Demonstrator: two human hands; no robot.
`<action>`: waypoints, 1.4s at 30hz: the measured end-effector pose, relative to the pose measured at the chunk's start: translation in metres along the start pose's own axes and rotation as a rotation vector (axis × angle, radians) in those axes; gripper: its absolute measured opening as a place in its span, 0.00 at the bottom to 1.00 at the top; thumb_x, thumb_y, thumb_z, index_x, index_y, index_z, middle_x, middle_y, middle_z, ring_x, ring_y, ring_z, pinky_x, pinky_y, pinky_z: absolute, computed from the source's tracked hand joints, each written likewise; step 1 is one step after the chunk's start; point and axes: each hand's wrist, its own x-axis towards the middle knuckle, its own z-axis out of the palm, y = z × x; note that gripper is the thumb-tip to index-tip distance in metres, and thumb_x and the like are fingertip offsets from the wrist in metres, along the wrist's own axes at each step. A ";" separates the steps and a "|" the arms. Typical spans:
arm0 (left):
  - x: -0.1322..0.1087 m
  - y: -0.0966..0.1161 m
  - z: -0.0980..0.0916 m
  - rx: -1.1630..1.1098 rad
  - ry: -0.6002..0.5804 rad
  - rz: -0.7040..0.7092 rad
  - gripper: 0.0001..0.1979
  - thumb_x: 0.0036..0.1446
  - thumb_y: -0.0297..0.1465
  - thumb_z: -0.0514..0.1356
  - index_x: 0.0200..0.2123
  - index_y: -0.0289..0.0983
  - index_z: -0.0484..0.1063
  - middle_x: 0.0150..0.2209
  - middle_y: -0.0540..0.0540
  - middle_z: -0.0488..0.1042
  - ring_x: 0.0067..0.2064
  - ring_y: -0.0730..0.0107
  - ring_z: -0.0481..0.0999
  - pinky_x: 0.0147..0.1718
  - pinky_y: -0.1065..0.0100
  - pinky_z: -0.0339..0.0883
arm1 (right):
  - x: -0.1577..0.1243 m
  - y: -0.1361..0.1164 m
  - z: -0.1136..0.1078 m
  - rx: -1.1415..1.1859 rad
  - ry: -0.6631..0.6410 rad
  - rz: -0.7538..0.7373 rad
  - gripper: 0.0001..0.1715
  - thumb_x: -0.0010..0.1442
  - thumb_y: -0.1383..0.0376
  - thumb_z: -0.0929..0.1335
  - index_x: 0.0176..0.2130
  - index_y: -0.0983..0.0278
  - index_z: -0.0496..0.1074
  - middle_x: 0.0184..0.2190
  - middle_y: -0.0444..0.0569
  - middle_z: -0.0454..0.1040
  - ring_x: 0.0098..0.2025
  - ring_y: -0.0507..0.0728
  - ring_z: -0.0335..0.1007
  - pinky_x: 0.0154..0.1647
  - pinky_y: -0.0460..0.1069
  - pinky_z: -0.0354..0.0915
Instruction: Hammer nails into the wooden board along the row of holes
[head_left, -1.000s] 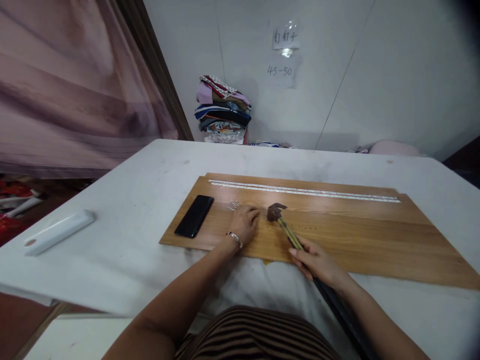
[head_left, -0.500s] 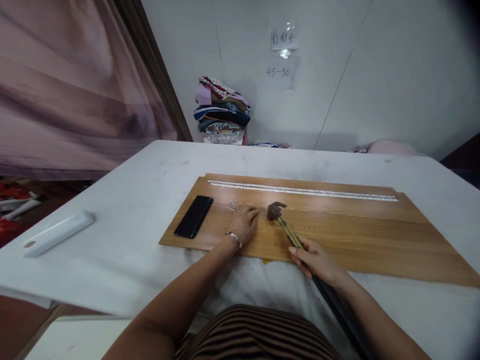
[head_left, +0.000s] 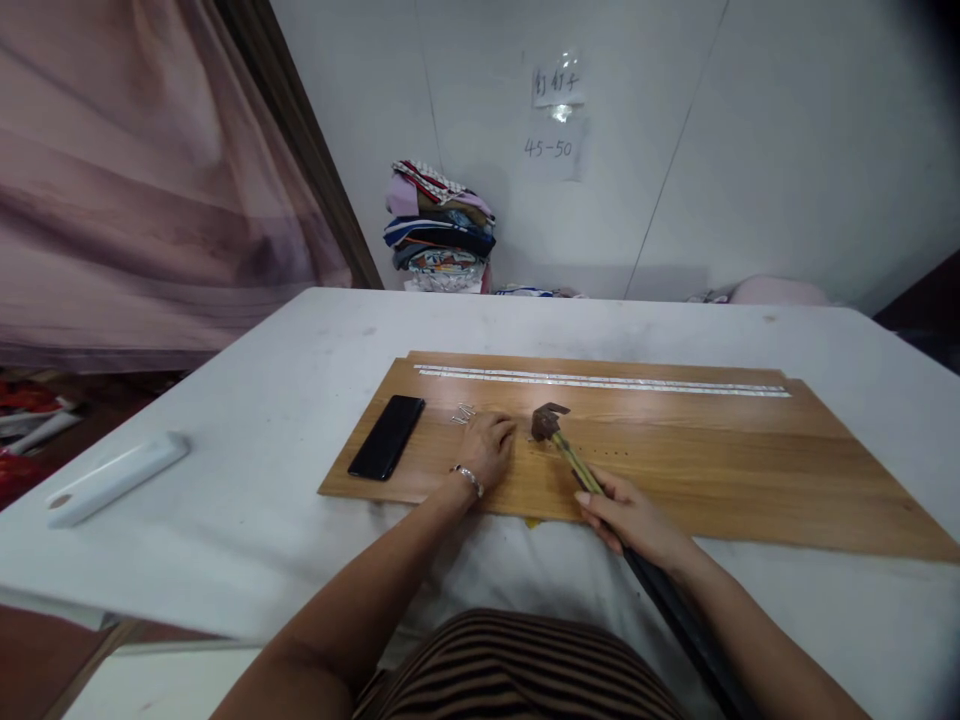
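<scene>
My right hand [head_left: 630,520] grips a claw hammer [head_left: 574,463] by its yellow and black handle. The rusty hammer head is low over the wooden board [head_left: 720,450], close to a row of small dark marks or holes; I cannot tell whether it touches the wood. Left of the head, my left hand [head_left: 487,448] rests on the board, fingers slightly bent and lying on the surface. No held object shows under it. Just beyond its knuckles lie several small nails [head_left: 463,413].
A black phone [head_left: 387,437] lies on the board's left end. Two white marked strips [head_left: 600,383] run along its far side. The board is on a white table [head_left: 262,400], with a white oblong object [head_left: 118,478] at left. Folded cloth [head_left: 439,230] is stacked by the wall.
The view has shifted slightly. Both hands and the hammer keep almost the same place over the board.
</scene>
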 end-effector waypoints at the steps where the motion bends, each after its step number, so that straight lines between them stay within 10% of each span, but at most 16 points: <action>1: 0.000 0.000 0.000 0.002 -0.001 0.003 0.11 0.60 0.26 0.58 0.41 0.39 0.80 0.46 0.42 0.78 0.50 0.60 0.75 0.53 0.54 0.68 | 0.000 0.000 0.000 0.005 0.006 -0.009 0.20 0.59 0.49 0.69 0.36 0.61 0.62 0.19 0.35 0.61 0.13 0.45 0.49 0.15 0.43 0.47; 42: 0.003 -0.018 -0.007 -0.039 0.008 0.105 0.09 0.59 0.28 0.58 0.39 0.39 0.79 0.44 0.43 0.79 0.47 0.61 0.77 0.50 0.56 0.73 | 0.008 0.004 -0.001 0.127 0.004 -0.081 0.17 0.57 0.54 0.68 0.32 0.60 0.59 0.17 0.33 0.62 0.13 0.45 0.52 0.14 0.44 0.47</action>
